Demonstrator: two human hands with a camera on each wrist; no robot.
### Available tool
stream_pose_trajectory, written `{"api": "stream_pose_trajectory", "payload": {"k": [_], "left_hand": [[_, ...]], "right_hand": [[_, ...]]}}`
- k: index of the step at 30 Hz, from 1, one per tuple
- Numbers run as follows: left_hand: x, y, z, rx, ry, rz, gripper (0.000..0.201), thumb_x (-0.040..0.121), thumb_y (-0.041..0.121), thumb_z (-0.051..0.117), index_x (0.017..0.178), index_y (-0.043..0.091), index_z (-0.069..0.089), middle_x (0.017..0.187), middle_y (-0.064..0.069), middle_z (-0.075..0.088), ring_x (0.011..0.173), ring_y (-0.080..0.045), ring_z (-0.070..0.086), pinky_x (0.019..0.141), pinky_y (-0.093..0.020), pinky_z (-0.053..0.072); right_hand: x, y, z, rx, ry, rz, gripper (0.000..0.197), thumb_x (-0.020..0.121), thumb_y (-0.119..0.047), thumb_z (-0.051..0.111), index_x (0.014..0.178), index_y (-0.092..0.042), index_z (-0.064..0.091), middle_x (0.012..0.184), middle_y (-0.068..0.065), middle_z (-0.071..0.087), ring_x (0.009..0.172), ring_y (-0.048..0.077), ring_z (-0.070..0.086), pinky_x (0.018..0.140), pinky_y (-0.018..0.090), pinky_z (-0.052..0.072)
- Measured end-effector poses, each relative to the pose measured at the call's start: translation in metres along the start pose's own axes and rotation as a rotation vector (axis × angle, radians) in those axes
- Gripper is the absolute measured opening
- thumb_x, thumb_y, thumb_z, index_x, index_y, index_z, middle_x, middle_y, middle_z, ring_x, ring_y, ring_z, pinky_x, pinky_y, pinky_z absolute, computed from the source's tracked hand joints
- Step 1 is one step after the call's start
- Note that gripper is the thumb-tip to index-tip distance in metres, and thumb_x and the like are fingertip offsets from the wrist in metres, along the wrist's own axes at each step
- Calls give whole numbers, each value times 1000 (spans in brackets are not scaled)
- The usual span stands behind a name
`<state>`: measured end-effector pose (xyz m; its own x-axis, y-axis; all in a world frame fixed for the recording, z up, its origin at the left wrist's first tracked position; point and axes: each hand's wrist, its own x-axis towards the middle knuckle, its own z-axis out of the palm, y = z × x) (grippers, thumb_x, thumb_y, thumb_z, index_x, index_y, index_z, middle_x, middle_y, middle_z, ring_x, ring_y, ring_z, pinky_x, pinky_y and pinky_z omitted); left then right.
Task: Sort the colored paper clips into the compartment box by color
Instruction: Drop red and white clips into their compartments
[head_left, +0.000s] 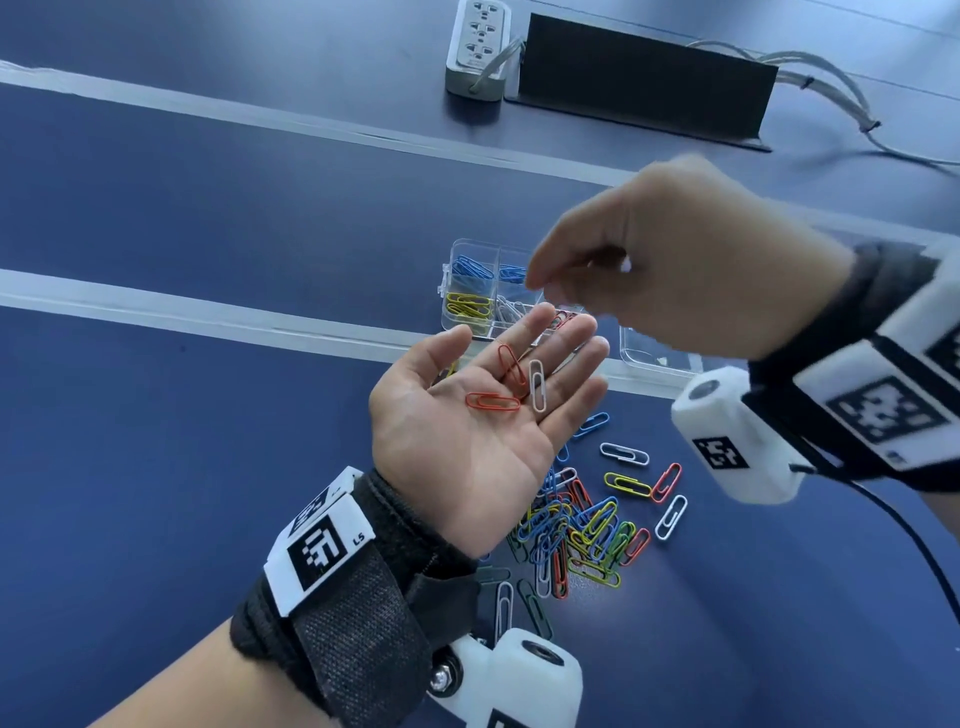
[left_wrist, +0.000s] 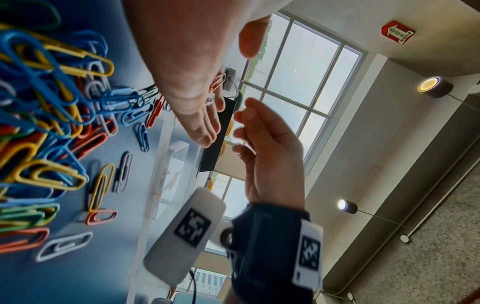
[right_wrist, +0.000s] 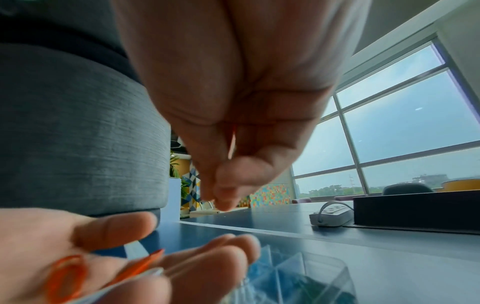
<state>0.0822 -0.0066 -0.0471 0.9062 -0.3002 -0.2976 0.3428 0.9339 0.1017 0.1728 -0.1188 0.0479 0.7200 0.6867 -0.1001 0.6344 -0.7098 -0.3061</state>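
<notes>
My left hand (head_left: 524, 338) lies palm up and flat above the table, also seen in the left wrist view (left_wrist: 200, 123). Two red clips (head_left: 492, 401) and one white clip (head_left: 537, 384) rest loose on it. Just beyond it stands the clear compartment box (head_left: 445, 291), with blue clips (head_left: 470, 267), yellow clips (head_left: 467, 306), white and red ones in separate cells. My right hand (head_left: 535, 280) hovers over the box with fingertips pinched together (right_wrist: 221, 202). No clip shows between them. The mixed clip pile (head_left: 576, 525) lies under my left wrist.
A clear lid or tray (head_left: 654, 358) sits right of the box. At the far edge are a white power strip (head_left: 478, 47), a black cable flap (head_left: 644, 78) and grey cables (head_left: 831, 88). White seams cross the blue table (head_left: 208, 218).
</notes>
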Motion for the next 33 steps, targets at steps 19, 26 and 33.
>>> {"api": "stream_pose_trajectory", "payload": {"k": [19,26,33], "left_hand": [[4,-4,-3,59,53,-12,47,88,30,37,107,-5,62,109,-24,66,107,-38,62,94,-52,45],[3,0,-3,72,46,-16,54,88,34,35,119,-4,56,123,-24,60,116,-37,56,94,-49,45],[6,0,-7,38,63,-6,46,89,38,35,102,1,59,107,-20,64,106,-37,61,96,-47,45]], "right_hand": [[-9,18,15,11,67,-188,17,79,-18,56,83,-15,73,75,-1,70,61,8,52,62,10,38],[23,10,27,-145,-36,52,21,81,-14,52,83,-16,73,81,7,72,77,29,64,76,35,53],[7,-4,17,-76,-44,-123,17,84,-24,58,93,-23,73,80,-4,69,71,16,60,70,24,44]]}}
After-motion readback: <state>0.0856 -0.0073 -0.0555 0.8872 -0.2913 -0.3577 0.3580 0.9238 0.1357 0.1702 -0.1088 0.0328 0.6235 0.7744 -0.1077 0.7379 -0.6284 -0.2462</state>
